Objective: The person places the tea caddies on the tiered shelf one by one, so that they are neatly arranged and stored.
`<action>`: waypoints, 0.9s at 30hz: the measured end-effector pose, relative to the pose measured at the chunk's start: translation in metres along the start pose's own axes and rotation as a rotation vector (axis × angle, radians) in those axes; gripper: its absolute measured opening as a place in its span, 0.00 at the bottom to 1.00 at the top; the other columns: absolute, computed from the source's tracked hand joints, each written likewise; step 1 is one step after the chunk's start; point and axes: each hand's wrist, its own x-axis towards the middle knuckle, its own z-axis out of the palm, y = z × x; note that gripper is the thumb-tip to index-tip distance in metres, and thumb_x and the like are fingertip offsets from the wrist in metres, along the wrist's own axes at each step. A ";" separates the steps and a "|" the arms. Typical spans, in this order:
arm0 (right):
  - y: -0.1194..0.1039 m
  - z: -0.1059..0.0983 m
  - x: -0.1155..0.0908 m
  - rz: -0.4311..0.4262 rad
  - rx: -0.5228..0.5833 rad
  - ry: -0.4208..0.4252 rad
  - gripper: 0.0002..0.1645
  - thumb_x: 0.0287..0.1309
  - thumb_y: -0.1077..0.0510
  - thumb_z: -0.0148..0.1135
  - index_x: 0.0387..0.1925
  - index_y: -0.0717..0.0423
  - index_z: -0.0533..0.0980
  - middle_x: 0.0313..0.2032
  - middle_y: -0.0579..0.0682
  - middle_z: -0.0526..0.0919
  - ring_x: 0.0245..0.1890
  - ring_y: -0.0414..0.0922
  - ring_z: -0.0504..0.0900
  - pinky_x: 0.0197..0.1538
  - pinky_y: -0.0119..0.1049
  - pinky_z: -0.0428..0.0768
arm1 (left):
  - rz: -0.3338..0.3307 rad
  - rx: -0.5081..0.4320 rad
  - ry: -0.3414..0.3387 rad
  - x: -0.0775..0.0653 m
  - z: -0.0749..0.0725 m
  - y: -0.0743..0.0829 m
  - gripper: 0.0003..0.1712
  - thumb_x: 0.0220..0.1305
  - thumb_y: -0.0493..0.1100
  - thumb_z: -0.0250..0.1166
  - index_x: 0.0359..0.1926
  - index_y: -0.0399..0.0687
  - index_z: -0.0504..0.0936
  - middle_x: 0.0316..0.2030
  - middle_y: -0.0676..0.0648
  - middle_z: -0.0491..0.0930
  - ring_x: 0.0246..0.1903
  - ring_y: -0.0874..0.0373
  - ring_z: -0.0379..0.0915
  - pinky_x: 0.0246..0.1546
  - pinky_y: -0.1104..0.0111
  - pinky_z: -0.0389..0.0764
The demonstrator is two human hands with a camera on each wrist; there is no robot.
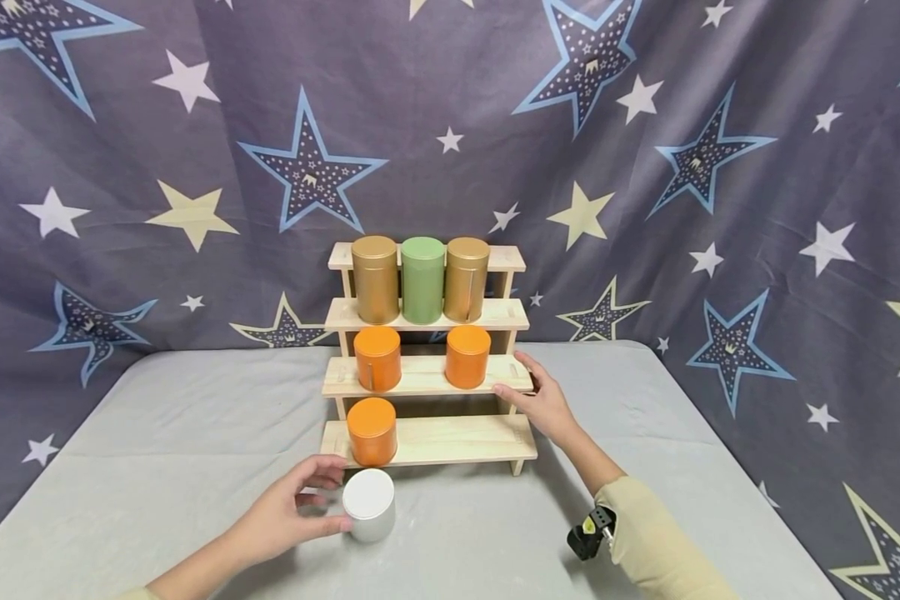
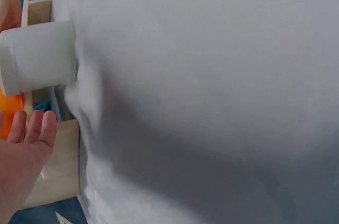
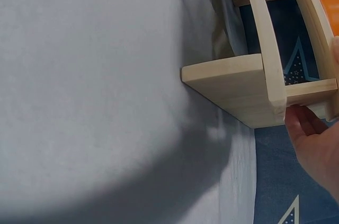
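Note:
A four-step wooden display stand (image 1: 450, 440) stands against the back cloth, bearing round tins. My right hand (image 1: 543, 400) grips the right end of its second step from the bottom, thumb at the front edge; the right wrist view shows the fingers bent in at the board's end. In front of the lowest step's left end is a white tin (image 1: 370, 506). My left hand (image 1: 288, 508) is beside it, thumb tip at its side, the other fingers extended near the step. An orange tin (image 1: 372, 433) sits on the lowest step, just behind the white one.
Two more orange tins, left (image 1: 378, 360) and right (image 1: 467, 357), occupy the second step. Above them a green tin (image 1: 423, 282) stands between two gold tins. Grey cloth (image 1: 217, 433) covers the table, and a star-patterned curtain (image 1: 450, 100) hangs behind.

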 end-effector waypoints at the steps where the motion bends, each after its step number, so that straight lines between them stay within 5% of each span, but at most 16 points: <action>1: 0.000 0.000 0.000 0.002 -0.001 0.001 0.46 0.51 0.52 0.69 0.69 0.51 0.57 0.57 0.58 0.74 0.52 0.50 0.76 0.51 0.39 0.76 | 0.004 -0.003 -0.004 0.000 0.002 -0.001 0.36 0.46 0.47 0.74 0.56 0.42 0.70 0.47 0.41 0.75 0.43 0.66 0.73 0.42 0.69 0.79; 17: -0.001 -0.001 0.001 -0.001 -0.006 -0.009 0.47 0.50 0.51 0.70 0.69 0.49 0.58 0.57 0.58 0.74 0.52 0.50 0.75 0.51 0.39 0.76 | -0.056 -0.060 -0.018 0.003 0.023 -0.009 0.40 0.43 0.47 0.76 0.57 0.43 0.69 0.47 0.42 0.74 0.42 0.70 0.71 0.41 0.72 0.78; 27: -0.013 -0.004 -0.003 0.041 0.037 -0.041 0.46 0.52 0.54 0.68 0.69 0.54 0.56 0.53 0.62 0.74 0.49 0.51 0.75 0.45 0.31 0.74 | -0.059 -0.098 0.021 0.006 0.032 -0.010 0.41 0.42 0.46 0.77 0.57 0.43 0.69 0.48 0.41 0.75 0.44 0.72 0.70 0.43 0.73 0.79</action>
